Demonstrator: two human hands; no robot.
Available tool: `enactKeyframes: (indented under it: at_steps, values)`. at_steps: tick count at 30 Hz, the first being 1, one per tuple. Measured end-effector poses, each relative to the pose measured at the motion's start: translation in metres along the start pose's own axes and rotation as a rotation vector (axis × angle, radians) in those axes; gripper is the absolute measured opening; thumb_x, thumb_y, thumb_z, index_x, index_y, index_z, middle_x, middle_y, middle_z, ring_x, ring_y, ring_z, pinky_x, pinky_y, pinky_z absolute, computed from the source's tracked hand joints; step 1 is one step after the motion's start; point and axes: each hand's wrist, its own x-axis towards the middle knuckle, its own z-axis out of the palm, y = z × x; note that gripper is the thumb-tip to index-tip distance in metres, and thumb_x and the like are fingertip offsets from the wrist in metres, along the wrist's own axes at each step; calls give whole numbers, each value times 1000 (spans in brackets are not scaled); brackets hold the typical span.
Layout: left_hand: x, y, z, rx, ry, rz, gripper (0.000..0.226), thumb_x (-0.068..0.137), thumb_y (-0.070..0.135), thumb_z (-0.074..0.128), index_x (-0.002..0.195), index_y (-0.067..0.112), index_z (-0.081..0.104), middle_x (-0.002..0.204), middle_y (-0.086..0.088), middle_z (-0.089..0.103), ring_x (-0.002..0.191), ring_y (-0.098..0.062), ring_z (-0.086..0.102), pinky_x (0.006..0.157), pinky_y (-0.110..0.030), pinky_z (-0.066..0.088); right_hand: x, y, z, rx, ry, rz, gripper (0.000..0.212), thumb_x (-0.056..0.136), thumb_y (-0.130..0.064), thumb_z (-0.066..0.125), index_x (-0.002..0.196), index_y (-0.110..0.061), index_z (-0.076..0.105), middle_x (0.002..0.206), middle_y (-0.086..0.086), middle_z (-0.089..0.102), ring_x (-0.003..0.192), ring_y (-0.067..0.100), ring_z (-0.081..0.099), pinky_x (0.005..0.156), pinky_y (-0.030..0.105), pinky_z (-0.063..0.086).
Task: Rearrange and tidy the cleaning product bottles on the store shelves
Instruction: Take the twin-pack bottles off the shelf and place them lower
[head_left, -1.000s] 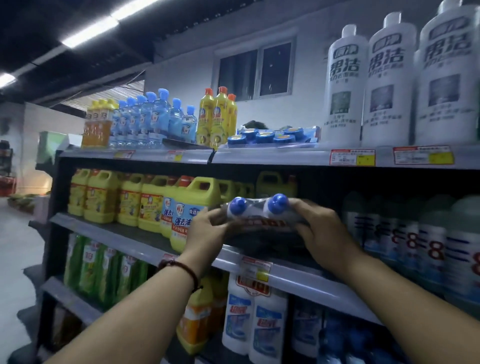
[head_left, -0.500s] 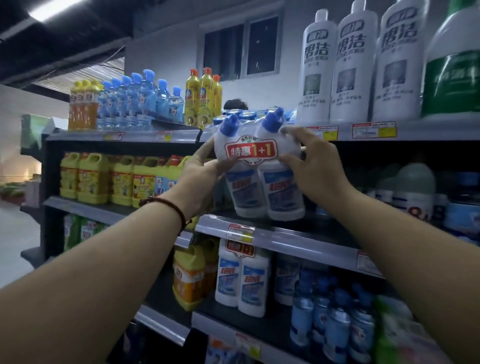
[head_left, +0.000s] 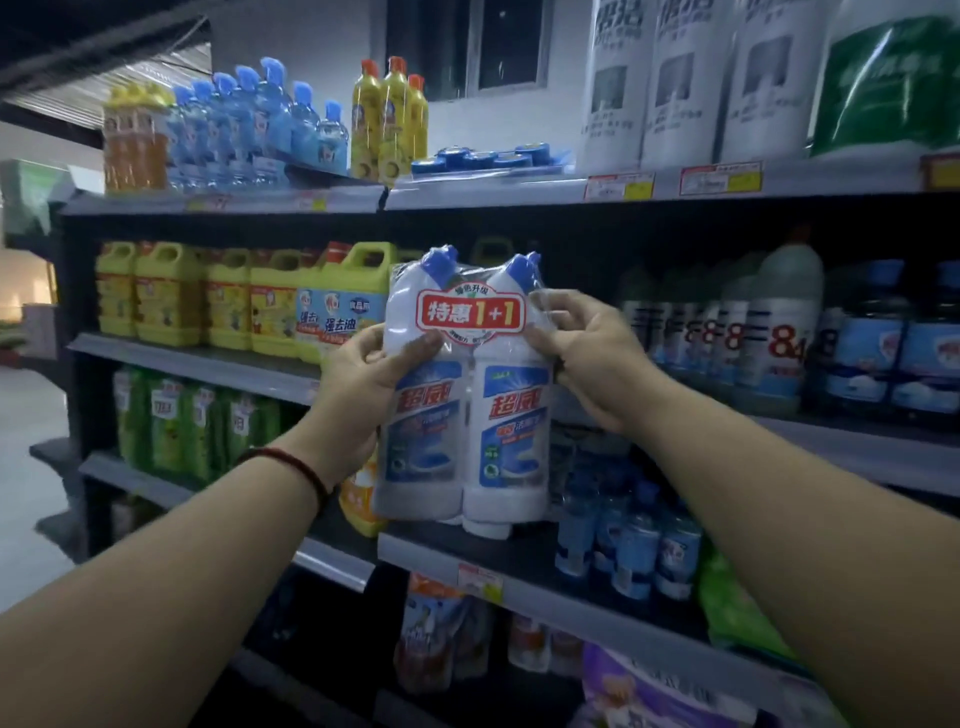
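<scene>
A shrink-wrapped twin pack (head_left: 467, 415) of two white toilet-cleaner bottles with blue caps and a red "1+1" label hangs upright in front of the shelves, in mid-air. My left hand (head_left: 363, 384) grips its left side, thumb across the front. My right hand (head_left: 587, 353) grips the right side at the bottles' necks, fingers curled round the plastic wrap. The pack's base hovers just above the edge of the third shelf (head_left: 519, 566).
Yellow jugs (head_left: 228, 296) fill the second shelf at left; white "84" bottles (head_left: 779, 322) and blue bottles (head_left: 883, 343) stand at right. Tall white bottles (head_left: 675, 83) line the top shelf. Small blue bottles (head_left: 628, 540) sit right of the pack, green bottles (head_left: 171, 415) at left.
Both hands lifted the twin pack off the second shelf, turned it upright and brought it toward me and lower, in front of the third shelf.
</scene>
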Motion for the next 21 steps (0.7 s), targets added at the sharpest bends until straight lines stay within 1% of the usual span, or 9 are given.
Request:
enactKeyframes:
  at_steps: [5, 7, 8, 10, 12, 13, 15, 18, 21]
  values:
    - [-37, -43, -18, 34, 89, -52, 54, 78, 16, 79, 125, 8, 53, 107, -16, 75, 92, -32, 75, 69, -41, 62, -32, 53, 12, 0, -39, 134, 37, 93, -9, 65, 130, -12, 59, 124, 3, 69, 112, 22, 67, 95, 40, 56]
    - [-47, -60, -23, 79, 138, -72, 58, 72, 19, 83, 122, 8, 56, 106, -15, 75, 90, -30, 76, 70, -42, 62, -44, 71, 14, -48, -24, 192, 39, 94, -15, 66, 132, -16, 57, 127, -5, 64, 112, 15, 63, 89, 32, 55]
    - [-52, -68, -24, 117, 158, -73, 60, 69, 22, 86, 120, 9, 57, 106, -13, 75, 89, -28, 76, 70, -43, 62, -50, 81, 14, -76, -5, 227, 30, 95, -18, 66, 124, -22, 61, 123, -8, 66, 106, 10, 64, 80, 26, 53]
    - [-60, -85, -23, 193, 187, -74, 61, 64, 27, 88, 116, 12, 59, 103, -9, 75, 86, -24, 76, 71, -42, 62, -60, 101, 17, -132, 44, 301, 11, 97, -17, 63, 97, -28, 64, 104, -9, 70, 89, 6, 64, 66, 21, 48]
    - [-65, -103, -18, 226, 244, -78, 57, 62, 28, 89, 110, 17, 61, 100, -6, 75, 86, -22, 75, 70, -40, 62, -66, 126, 18, -218, 82, 360, 12, 97, -16, 62, 88, -23, 62, 92, -1, 70, 80, 11, 63, 67, 25, 48]
    - [-66, -111, -13, 223, 289, -81, 53, 63, 27, 90, 106, 19, 61, 98, -4, 74, 86, -21, 74, 68, -38, 61, -69, 135, 17, -267, 63, 389, 6, 96, -13, 62, 93, -17, 65, 92, 6, 70, 80, 17, 64, 70, 29, 48]
    - [-61, -126, -6, 206, 404, -87, 45, 66, 22, 91, 98, 23, 60, 96, -3, 72, 84, -22, 72, 64, -35, 58, -71, 146, 16, -335, 13, 459, 16, 91, -7, 60, 106, -8, 67, 95, 8, 71, 88, 25, 65, 76, 34, 48]
    - [-49, -139, 0, 188, 527, -132, 47, 65, 26, 93, 98, 26, 59, 98, -4, 71, 85, -25, 69, 72, -42, 59, -73, 152, 16, -465, -97, 485, 15, 94, -17, 60, 93, -27, 70, 97, -3, 72, 93, 19, 68, 88, 37, 57]
    - [-39, -148, 5, 165, 530, -163, 55, 65, 29, 93, 108, 21, 61, 99, -4, 70, 88, -28, 69, 75, -46, 59, -71, 157, 19, -608, -143, 455, 19, 96, -20, 52, 105, -17, 68, 109, 5, 70, 100, 23, 66, 94, 46, 56]
